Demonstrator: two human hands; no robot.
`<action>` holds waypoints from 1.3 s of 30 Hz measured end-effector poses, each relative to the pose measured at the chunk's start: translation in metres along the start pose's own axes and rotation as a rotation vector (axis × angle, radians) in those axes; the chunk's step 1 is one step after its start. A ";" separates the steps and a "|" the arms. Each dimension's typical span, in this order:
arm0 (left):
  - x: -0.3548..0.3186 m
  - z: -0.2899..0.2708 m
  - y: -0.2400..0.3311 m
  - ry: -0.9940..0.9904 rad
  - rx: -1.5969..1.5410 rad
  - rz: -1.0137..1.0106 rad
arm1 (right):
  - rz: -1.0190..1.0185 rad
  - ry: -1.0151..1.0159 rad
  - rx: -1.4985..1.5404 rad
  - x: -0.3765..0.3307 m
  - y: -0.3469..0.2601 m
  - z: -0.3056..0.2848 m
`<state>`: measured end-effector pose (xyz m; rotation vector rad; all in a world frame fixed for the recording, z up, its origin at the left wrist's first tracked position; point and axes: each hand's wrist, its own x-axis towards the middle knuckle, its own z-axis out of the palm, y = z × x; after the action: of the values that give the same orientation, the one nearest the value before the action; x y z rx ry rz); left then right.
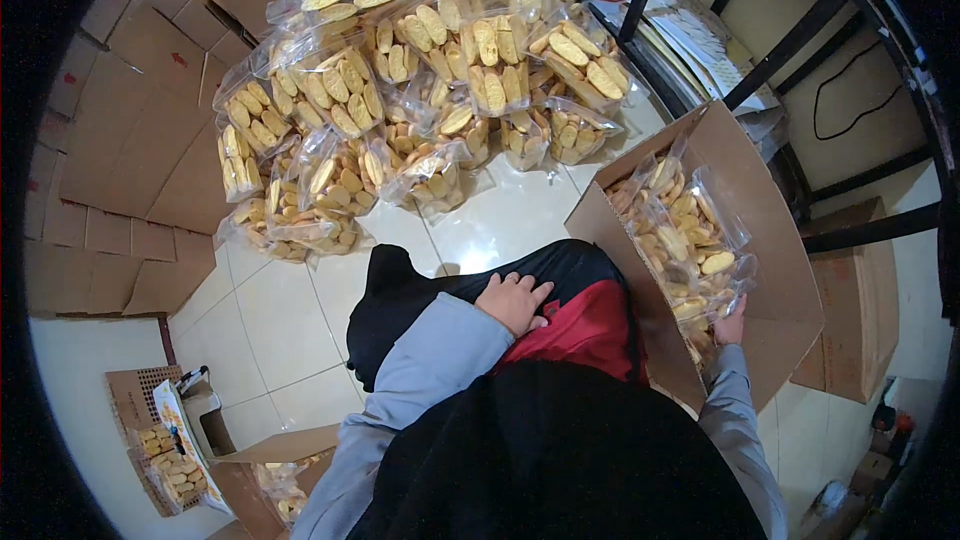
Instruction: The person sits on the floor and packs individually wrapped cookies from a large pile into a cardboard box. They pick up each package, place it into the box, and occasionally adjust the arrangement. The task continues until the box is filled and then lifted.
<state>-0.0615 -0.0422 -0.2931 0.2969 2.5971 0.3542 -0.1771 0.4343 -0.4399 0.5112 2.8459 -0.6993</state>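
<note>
My left hand (514,302) rests on my bent leg, over the black and red cloth, with its fingers apart and nothing in it. At the right, my right hand (731,324) reaches into an open cardboard box (765,265). Its fingers close on the lower edge of a clear plastic bag of rusks (708,258); some of the fingers are hidden. The rusks are oval and golden. Another bag of rusks (652,185) lies farther back in the same box, and more bags show beneath.
A large heap of bagged rusks (430,90) covers the tiled floor (285,330) ahead. Cardboard boxes (140,130) line the left side. Black metal bars (760,70) stand beyond the box at right. An open box (285,450) with bags sits lower left.
</note>
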 end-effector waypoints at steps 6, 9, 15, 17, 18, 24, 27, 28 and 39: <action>0.000 0.002 -0.001 0.001 0.006 0.004 | 0.007 0.018 -0.054 0.005 0.007 0.004; 0.000 0.001 -0.001 0.006 0.003 0.006 | 0.005 0.025 -0.070 0.005 0.003 0.004; 0.001 0.004 -0.002 0.004 0.004 0.011 | -0.012 0.011 -0.055 -0.002 -0.007 -0.003; 0.000 0.003 -0.002 0.008 0.004 0.015 | 0.013 -0.002 -0.055 -0.003 -0.009 -0.004; 0.000 0.003 -0.002 0.010 0.005 0.018 | 0.025 -0.008 -0.055 -0.003 -0.009 -0.004; 0.000 0.007 -0.002 0.078 0.020 0.011 | 0.014 -0.034 -0.062 -0.002 -0.008 -0.005; 0.000 0.002 -0.001 0.006 0.011 0.007 | 0.030 -0.025 -0.068 -0.007 -0.018 -0.008; 0.001 0.004 -0.002 0.036 0.018 0.009 | 0.016 -0.025 -0.043 -0.005 -0.013 -0.006; -0.001 -0.001 0.000 -0.010 0.000 0.005 | 0.025 -0.034 -0.007 -0.001 -0.008 -0.004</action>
<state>-0.0617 -0.0427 -0.2916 0.3042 2.5871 0.3537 -0.1790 0.4291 -0.4325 0.5270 2.8046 -0.6866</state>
